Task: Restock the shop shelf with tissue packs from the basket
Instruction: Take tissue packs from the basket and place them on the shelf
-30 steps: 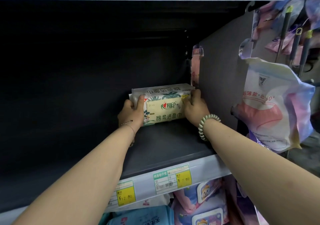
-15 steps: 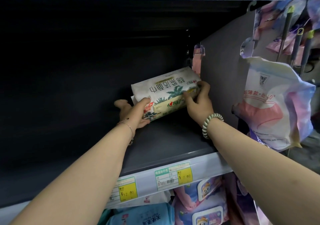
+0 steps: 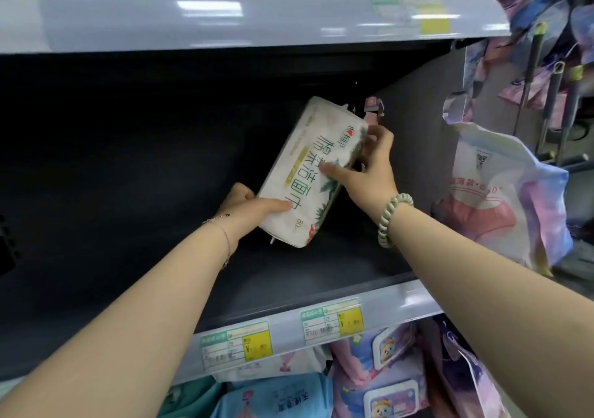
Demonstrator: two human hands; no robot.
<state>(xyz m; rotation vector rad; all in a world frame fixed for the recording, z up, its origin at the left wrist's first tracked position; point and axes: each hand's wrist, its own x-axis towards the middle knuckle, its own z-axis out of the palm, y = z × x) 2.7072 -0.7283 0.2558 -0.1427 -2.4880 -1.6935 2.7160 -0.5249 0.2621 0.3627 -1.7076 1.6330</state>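
A white tissue pack (image 3: 308,167) with green leaf print and dark lettering is held tilted on end above the dark shelf board (image 3: 289,276), its top leaning right toward the grey side panel. My left hand (image 3: 247,208) grips its lower left end, thumb across the front. At the upper right end my right hand (image 3: 369,167) holds the pack, thumb on the face and fingers curled round the edge. No basket is in view.
A grey side panel (image 3: 418,147) closes the shelf bay on the right. Pastel packs hang on hooks (image 3: 501,199) beyond it. Price tags (image 3: 331,322) line the shelf's front rail. Wipes packs (image 3: 385,372) fill the shelf below. Another shelf (image 3: 225,15) sits overhead.
The pack lay flat at the back of the shelf; both hands have lifted it and turned it up onto its end. The view has tipped upward.
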